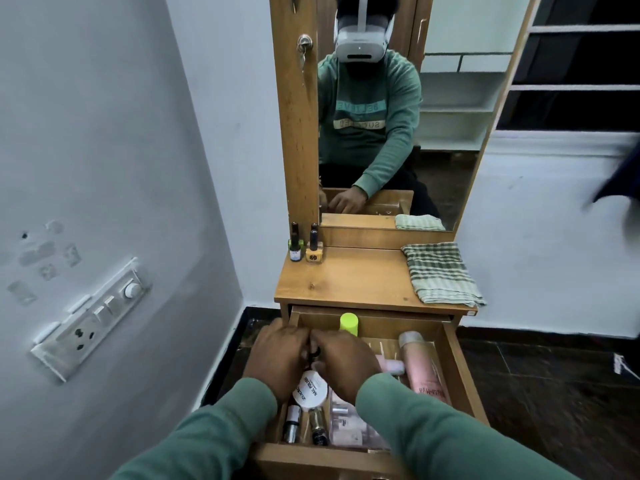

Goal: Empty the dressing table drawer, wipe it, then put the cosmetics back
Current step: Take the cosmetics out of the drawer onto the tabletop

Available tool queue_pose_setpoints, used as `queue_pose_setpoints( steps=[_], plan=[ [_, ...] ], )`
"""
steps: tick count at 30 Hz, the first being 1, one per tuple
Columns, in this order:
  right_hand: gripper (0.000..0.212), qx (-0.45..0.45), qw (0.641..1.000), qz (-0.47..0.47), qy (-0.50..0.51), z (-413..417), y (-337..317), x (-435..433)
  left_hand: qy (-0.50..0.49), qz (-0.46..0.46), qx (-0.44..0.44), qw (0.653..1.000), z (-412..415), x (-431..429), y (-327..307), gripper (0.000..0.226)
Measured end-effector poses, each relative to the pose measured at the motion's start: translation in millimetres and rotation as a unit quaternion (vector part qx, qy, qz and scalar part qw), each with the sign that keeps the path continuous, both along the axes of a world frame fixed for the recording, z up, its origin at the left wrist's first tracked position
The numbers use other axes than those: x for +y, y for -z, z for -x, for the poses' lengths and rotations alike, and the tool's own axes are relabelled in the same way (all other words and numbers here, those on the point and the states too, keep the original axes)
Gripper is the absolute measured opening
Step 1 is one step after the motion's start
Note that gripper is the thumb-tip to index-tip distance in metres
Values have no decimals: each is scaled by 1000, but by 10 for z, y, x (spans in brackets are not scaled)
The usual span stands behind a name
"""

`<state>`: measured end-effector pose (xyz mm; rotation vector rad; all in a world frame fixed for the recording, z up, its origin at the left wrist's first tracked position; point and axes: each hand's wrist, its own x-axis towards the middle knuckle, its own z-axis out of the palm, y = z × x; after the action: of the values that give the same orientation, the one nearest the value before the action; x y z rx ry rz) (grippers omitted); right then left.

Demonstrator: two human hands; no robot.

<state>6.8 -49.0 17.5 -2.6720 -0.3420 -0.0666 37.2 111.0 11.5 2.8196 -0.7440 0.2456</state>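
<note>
The dressing table drawer (460,372) is pulled open and holds cosmetics. Both my hands reach into its left part, close together. My right hand (343,362) pinches a small dark-capped bottle (313,353). My left hand (277,358) curls its fingers down beside it, and what it holds is hidden. Below the hands lie a white round nail polish tub (310,389), two small bottles (292,422) and a clear packet (353,424). A lime-capped bottle (349,323), a pink bottle (424,368) and a small pink tube (393,366) lie further right.
On the wooden table top (346,278), two nail polish bottles (304,249) stand at the back left. A folded green checked cloth (441,271) lies at the right. The mirror (381,116) rises behind. A wall with a switchboard (93,317) is close on the left.
</note>
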Motion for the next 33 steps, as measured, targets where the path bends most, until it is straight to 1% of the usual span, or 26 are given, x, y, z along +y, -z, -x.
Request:
queue_pose_setpoints(
  steps=[2, 4, 5, 7, 9, 14, 18, 23, 28, 33],
  plan=[
    [18, 6, 999, -35, 11, 28, 14, -3, -5, 5, 7, 1000, -3, -1, -14, 25],
    [16, -1, 998, -53, 17, 56, 11, 0, -4, 12, 25, 1000, 32, -1, -67, 20],
    [15, -10, 998, -58, 19, 73, -18, 3, -1, 28, 29, 999, 60, 7, -118, 14],
    [13, -33, 996, -79, 25, 95, -151, -13, 1, 97, 47, 994, 109, 38, -300, 8],
    [13, -56, 992, -105, 34, 55, -363, -58, -1, 168, 63, 984, 79, 72, -538, 12],
    [13, -98, 978, -172, 68, -322, -945, -174, -23, 226, 25, 973, -304, -13, -1061, 26],
    [16, -123, 971, -175, 109, -738, -1066, -166, -45, 238, -7, 970, -698, -152, -1188, 34],
    [21, -132, 963, -172, 157, -1082, -966, -105, -93, 237, -7, 967, -1051, -161, -1108, 35],
    [21, -142, 965, -153, 157, -1229, -856, -76, -109, 246, 10, 963, -1209, -184, -996, 33],
    [27, -151, 968, -125, 155, -1279, -777, -58, -98, 245, 1, 965, -1278, -251, -979, 28]
  ],
)
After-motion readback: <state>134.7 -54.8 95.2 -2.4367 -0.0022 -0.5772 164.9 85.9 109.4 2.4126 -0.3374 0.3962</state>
